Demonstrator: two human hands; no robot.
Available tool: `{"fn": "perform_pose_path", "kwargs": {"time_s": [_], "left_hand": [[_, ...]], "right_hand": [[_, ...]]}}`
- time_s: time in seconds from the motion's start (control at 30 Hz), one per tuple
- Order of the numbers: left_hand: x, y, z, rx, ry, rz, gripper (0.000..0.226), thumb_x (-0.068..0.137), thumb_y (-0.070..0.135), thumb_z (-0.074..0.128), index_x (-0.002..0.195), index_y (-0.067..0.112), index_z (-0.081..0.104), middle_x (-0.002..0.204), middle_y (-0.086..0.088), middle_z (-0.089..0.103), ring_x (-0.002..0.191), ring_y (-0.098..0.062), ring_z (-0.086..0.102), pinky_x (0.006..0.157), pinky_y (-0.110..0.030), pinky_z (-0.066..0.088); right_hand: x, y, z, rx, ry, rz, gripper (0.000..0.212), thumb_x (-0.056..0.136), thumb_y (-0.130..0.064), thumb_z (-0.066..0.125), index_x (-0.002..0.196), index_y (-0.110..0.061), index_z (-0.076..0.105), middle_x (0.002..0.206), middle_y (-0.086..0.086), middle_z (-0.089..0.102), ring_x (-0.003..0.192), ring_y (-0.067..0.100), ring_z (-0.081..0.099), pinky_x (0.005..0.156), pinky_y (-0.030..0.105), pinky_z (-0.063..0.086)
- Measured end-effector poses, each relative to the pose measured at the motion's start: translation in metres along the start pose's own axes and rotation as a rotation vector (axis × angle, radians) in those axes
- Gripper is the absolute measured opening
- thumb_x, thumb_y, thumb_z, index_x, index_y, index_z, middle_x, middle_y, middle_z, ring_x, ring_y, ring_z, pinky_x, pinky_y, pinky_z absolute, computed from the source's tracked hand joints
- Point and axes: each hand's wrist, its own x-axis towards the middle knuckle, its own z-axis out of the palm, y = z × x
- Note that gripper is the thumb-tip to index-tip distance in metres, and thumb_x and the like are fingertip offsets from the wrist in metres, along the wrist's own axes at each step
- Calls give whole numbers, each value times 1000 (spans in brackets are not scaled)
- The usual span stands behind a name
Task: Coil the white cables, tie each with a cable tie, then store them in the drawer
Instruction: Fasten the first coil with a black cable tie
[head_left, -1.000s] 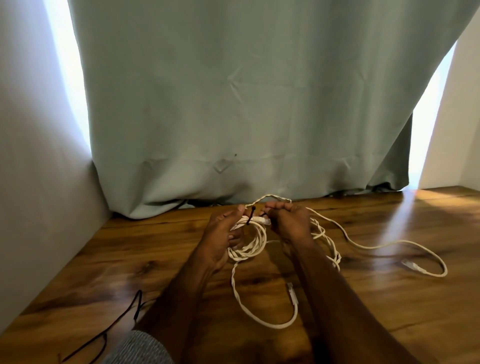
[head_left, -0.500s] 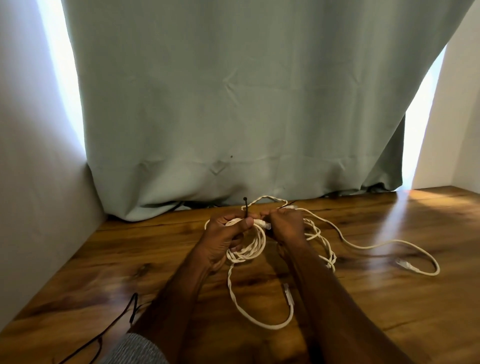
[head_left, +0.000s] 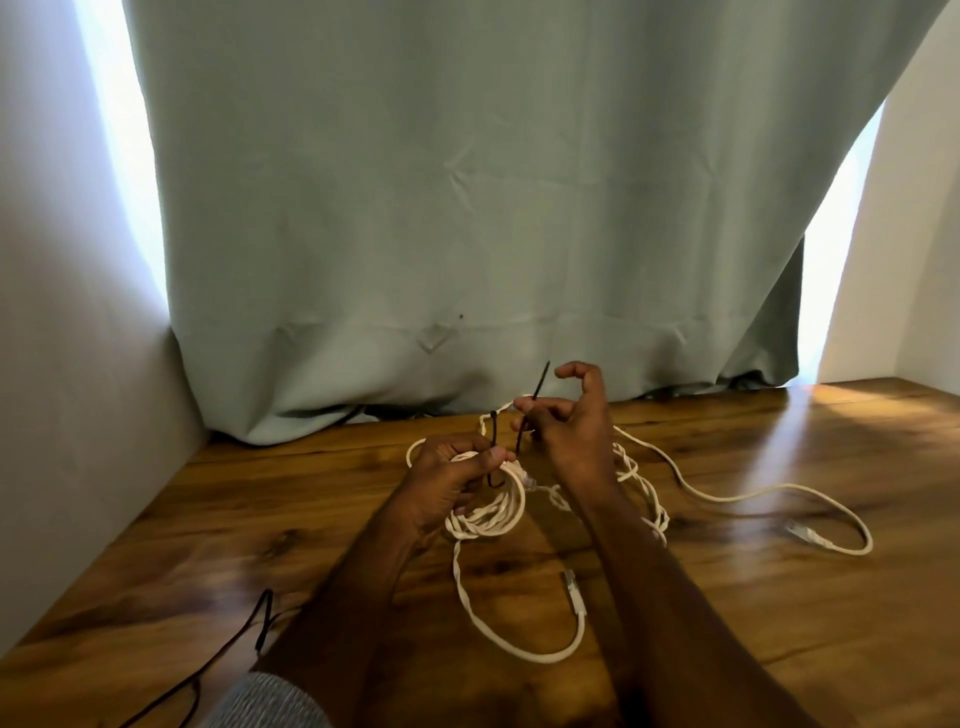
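My left hand (head_left: 451, 475) grips a coiled white cable (head_left: 493, 512) just above the wooden table, thumb pressed on the bundle. A thin black cable tie (head_left: 521, 431) loops under the coil, with both ends pointing up. My right hand (head_left: 569, 423) pinches the longer end of the tie between thumb and fingers, index finger raised. The coil's loose tail curves down to a connector (head_left: 574, 590) on the table. A second white cable (head_left: 727, 496) lies loose and uncoiled to the right, its plug (head_left: 802, 535) at the far right.
The wooden table (head_left: 260, 519) runs to a grey-green curtain (head_left: 467, 208) at the back. White walls stand left and right. A thin black cord (head_left: 228, 649) lies at the lower left. A grey sleeve (head_left: 265, 701) shows at the bottom edge.
My right hand has lifted off the coil and now pulls the tie's long end upward. The tie, earlier a short stub above the coil, now stands up in two strands.
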Motion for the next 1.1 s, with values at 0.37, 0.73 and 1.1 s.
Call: {"fn": "perform_pose_path", "kwargs": {"time_s": [0.37, 0.73, 1.1], "left_hand": [[0, 0, -2, -64, -39, 6, 17, 82, 23, 69, 81, 6, 72, 55, 0, 55, 39, -6, 36, 42, -19, 22], [-1, 1, -2, -54, -40, 12, 14, 83, 23, 70, 82, 9, 75, 58, -6, 55, 41, -11, 30, 43, -23, 20], [-4, 9, 1, -175, 8, -30, 21, 97, 13, 54, 90, -1, 68, 43, 8, 47, 33, -2, 31, 40, -17, 19]], "right_hand": [[-11, -9, 5, 155, -297, 133, 8, 95, -9, 66, 101, -6, 71, 101, 11, 78, 91, 24, 73, 68, 31, 58], [-9, -5, 6, 144, -256, 65, 10, 83, -4, 78, 93, -6, 76, 91, 16, 77, 86, 30, 74, 68, 33, 58], [-12, -2, 7, 168, -241, 9, 9, 86, 1, 74, 91, -6, 75, 89, 13, 78, 80, 19, 75, 66, 26, 57]]}}
